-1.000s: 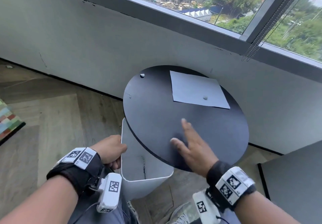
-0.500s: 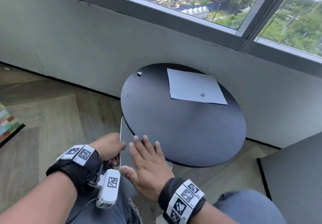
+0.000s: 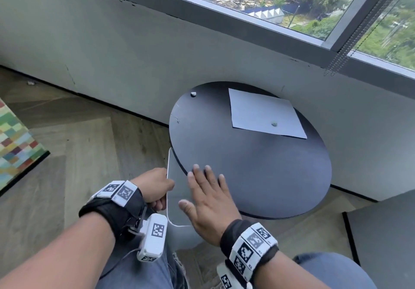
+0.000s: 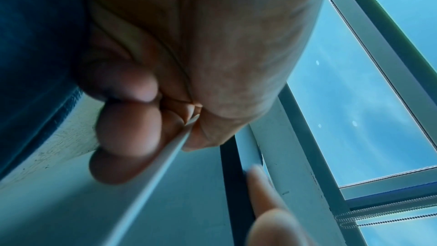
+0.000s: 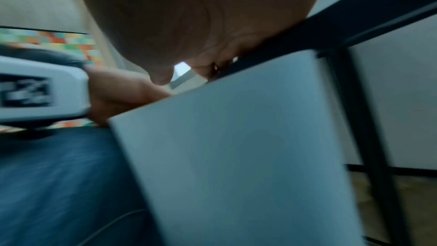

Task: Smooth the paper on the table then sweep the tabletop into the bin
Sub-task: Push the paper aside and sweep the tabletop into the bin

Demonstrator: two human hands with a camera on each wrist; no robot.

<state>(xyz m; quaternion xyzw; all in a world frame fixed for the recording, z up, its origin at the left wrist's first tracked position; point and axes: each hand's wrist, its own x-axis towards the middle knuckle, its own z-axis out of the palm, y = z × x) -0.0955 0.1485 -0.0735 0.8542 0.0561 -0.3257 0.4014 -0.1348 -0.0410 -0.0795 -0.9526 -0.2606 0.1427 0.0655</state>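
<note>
One round table (image 3: 258,176), one paper sheet (image 3: 262,111), two crumbs (image 3: 193,94) (image 3: 274,124), one white bin (image 3: 177,189) and two hands (image 3: 155,186) (image 3: 207,201) are counted.

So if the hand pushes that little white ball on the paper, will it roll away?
Probably a little. The crumb on the paper looks like a lumpy wad, not a smooth ball, so it would likely tumble and stop soon. It looks tiny and light, so a gentle sweep should move it. The thin paper might slide along with it.
</note>
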